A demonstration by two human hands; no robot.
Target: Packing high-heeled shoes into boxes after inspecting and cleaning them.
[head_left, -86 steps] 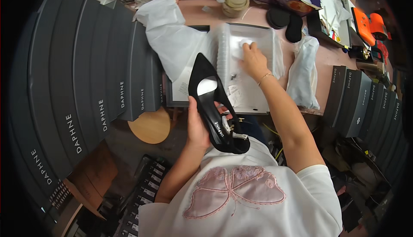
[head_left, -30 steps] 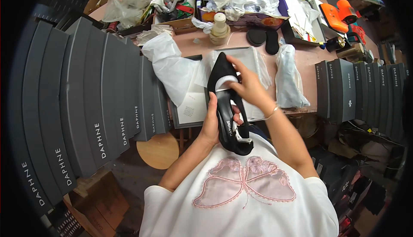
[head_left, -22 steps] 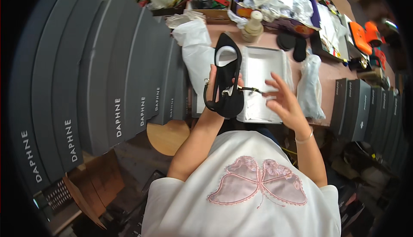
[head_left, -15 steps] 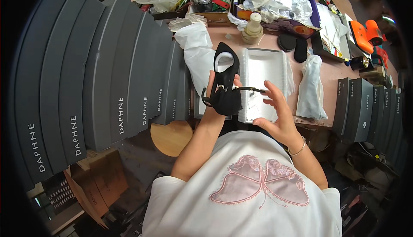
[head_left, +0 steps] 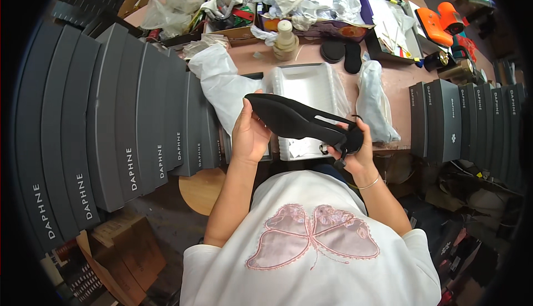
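A black heeled shoe (head_left: 283,116) is held sideways across both hands in front of my chest, its dark side and sole turned toward me. My left hand (head_left: 250,131) is closed round the pointed toe end. At the heel end, my right hand (head_left: 358,148) grips the back of the shoe and its strap, with the small heel pointing down. Just beyond the shoe lies an open white box part (head_left: 308,81) wrapped in clear plastic. White tissue paper (head_left: 219,84) lies to its left, and a wrapped bundle (head_left: 375,103) to its right.
Stacked dark grey shoe boxes (head_left: 119,117) line the left, with more boxes (head_left: 444,117) on the right. Toward the back stand a pump bottle (head_left: 285,42), a purple bin (head_left: 363,6) of crumpled wrapping, a tray (head_left: 394,56) of tools and an orange tape dispenser (head_left: 436,26).
The shoe has turned from upright to lying sideways, its underside now toward me. My right hand, open before, has closed on the heel end; my left has moved to the toe.
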